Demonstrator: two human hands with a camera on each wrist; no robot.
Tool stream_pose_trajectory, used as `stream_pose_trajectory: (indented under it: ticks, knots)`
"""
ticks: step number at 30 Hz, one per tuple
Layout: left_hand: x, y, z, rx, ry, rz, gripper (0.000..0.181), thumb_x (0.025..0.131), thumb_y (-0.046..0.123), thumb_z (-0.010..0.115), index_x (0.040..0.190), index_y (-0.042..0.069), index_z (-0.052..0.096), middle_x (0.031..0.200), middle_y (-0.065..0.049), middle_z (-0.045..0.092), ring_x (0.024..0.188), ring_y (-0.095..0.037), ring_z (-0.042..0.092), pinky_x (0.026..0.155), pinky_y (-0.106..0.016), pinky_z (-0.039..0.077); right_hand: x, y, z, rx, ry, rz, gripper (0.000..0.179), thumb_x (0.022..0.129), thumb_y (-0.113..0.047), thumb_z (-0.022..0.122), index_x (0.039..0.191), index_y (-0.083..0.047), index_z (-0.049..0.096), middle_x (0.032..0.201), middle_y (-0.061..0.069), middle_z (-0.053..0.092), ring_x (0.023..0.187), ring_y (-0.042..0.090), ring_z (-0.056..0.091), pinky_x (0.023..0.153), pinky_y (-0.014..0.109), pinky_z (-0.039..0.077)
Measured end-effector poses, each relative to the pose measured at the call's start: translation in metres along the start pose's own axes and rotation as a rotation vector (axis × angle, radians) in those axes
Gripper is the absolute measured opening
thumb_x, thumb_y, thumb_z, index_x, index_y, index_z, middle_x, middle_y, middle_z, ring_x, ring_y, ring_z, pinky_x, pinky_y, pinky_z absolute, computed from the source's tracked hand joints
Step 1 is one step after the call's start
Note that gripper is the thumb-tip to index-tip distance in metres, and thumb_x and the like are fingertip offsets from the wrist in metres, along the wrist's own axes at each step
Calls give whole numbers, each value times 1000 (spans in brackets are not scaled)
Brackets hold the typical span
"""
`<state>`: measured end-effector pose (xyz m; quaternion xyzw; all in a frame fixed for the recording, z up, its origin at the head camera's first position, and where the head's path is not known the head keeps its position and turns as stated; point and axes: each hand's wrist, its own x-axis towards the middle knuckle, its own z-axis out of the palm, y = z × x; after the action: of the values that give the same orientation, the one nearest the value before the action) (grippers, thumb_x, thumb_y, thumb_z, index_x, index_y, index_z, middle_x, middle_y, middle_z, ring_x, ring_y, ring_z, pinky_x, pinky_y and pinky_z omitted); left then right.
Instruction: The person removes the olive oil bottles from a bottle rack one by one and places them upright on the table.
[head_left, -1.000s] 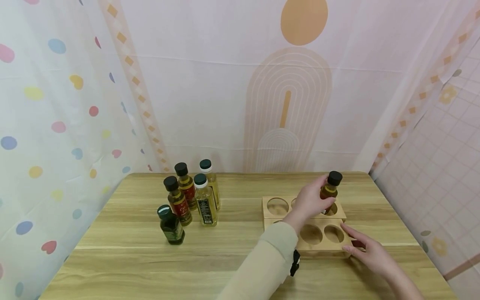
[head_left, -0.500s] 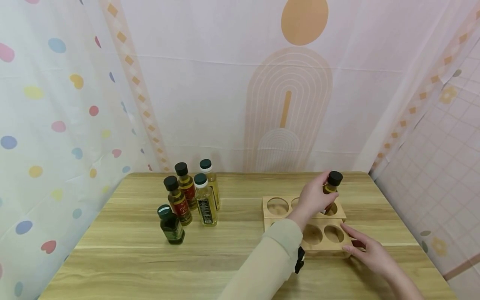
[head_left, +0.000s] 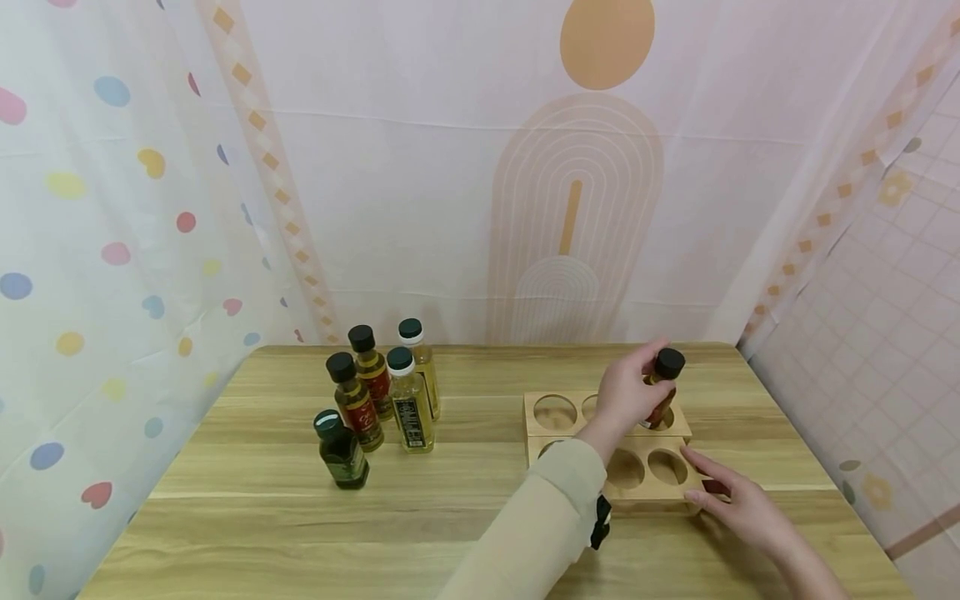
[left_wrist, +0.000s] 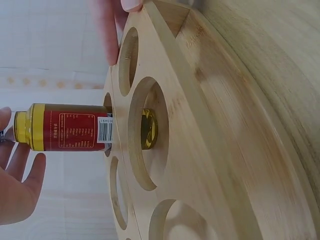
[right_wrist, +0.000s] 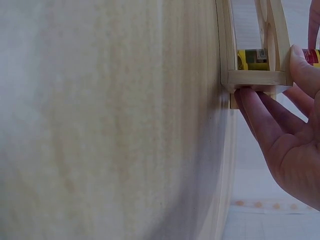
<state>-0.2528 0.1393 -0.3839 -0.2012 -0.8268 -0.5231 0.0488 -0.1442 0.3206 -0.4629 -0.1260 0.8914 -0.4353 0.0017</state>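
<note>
My left hand [head_left: 624,393] holds a small oil bottle [head_left: 661,408] by its neck, just under the black cap. The bottle, with a red label [left_wrist: 75,129] and yellow-gold top and base, is upright in the back right hole of a two-tier wooden bottle rack [head_left: 660,492]. In the left wrist view its base shows through a front hole of the rack. My right hand [head_left: 738,507] grips the rack's right end. In the right wrist view, its thumb is at the upper board and its fingers [right_wrist: 260,112] are against the end piece [right_wrist: 256,78].
Left of the rack stand two red-labelled bottles [head_left: 360,417] with black caps, two clear bottles [head_left: 412,412] of pale oil with green-and-white caps, and one short dark green bottle [head_left: 345,460]. The rack's front holes [head_left: 667,467] hold nothing. Patterned curtains hang behind the wooden table [head_left: 262,525].
The left hand has shifted slightly right, and the bottle has sunk a little lower into its hole. The right hand and the rack have stayed put.
</note>
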Motion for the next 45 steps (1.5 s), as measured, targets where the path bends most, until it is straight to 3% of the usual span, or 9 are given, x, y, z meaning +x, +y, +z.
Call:
stream_pose_trajectory:
  ticks: [11,20,32,45]
  knots:
    - [-3,2,-5,-61,46,3,49,85,13,80,129,29,66,109,10,72,94,0,64,77,-20,50,-1,-1,0,-32,2,24,59,94,-13,68,144,7,44,140,32,48,95,0,59,72,26,54]
    - [-3,14,-19,-162,86,65,45,84,10,80,125,25,69,106,7,73,94,-1,64,76,-19,50,-1,0,-1,-33,-1,13,58,94,-12,67,143,9,43,140,32,48,96,-1,59,73,24,54]
    - [-9,26,-31,-211,114,125,45,84,6,79,125,23,69,110,4,73,96,0,64,80,-18,51,0,1,0,-53,16,-22,57,94,-10,68,142,9,45,137,33,50,94,-3,59,72,23,53]
    - [-16,16,-49,-237,155,148,46,83,4,79,126,16,69,114,-2,72,97,-3,65,81,-19,52,-1,0,2,-31,10,-4,59,94,-11,68,143,9,44,139,33,48,93,-3,59,71,25,54]
